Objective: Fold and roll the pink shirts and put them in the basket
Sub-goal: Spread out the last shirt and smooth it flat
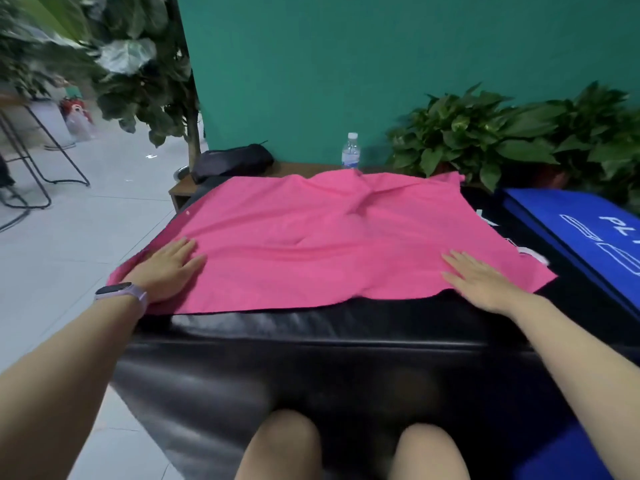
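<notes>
A pink shirt [311, 237] lies spread flat across a black leather bench [311, 327]. My left hand [166, 268] presses flat on the shirt's near left corner, fingers straight; a lilac watch sits on that wrist. My right hand [481, 277] rests flat on the near right part of the shirt, fingers spread. A few creases run across the far middle of the fabric. No basket is in view.
A blue mat with white lettering [581, 237] lies to the right. Behind the shirt stand a water bottle [350, 151], a black pouch [232, 162] and potted plants [485, 133] against a green wall. Tiled floor and stools are at left. My knees show below.
</notes>
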